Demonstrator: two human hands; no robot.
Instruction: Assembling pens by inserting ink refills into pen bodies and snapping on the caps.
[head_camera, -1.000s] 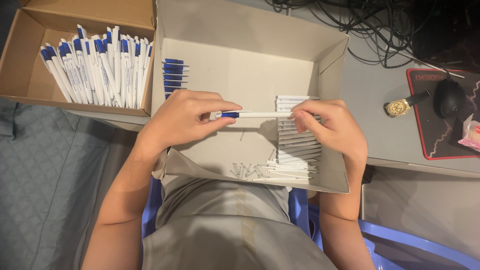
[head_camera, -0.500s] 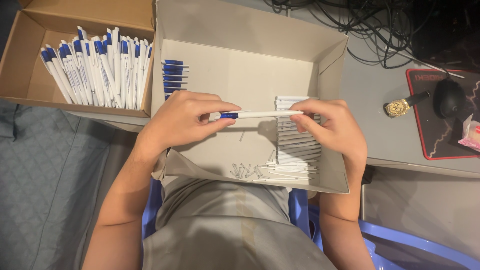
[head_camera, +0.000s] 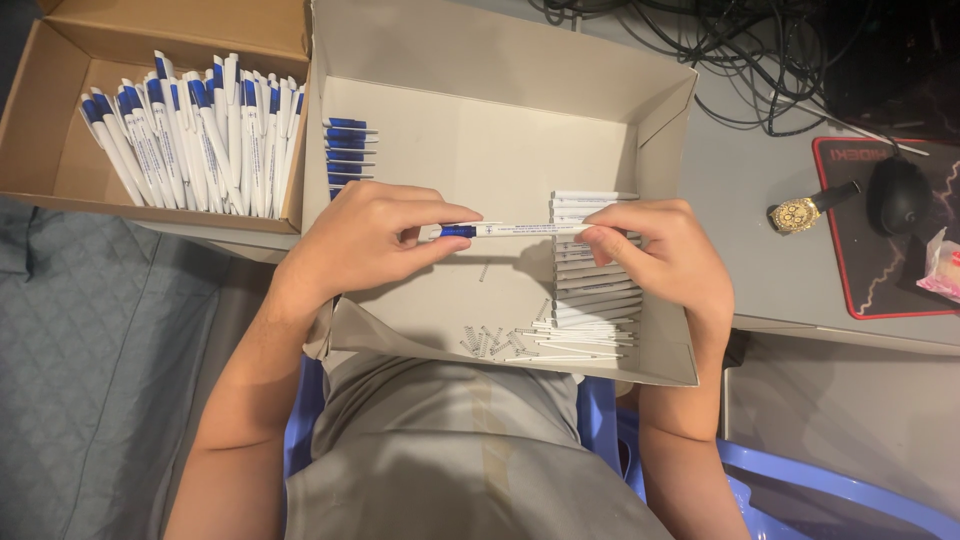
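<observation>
While the pen (head_camera: 510, 229) is lying level above the open grey box (head_camera: 480, 70), both hands are gripping it — the left hand (head_camera: 365, 238) is pinching the blue end, the right hand (head_camera: 660, 250) is closing on the white barrel, apparently to steady the two halves against each other. Inside that box, white barrels (head_camera: 592, 290) are sitting stacked beneath the right hand, blue tips (head_camera: 348, 150) are lining the far left, and small springs (head_camera: 492, 342) are lying near the front wall. The brown box (head_camera: 60, 140) beside it on the desk (head_camera: 760, 270) is holding finished pens (head_camera: 195, 130).
</observation>
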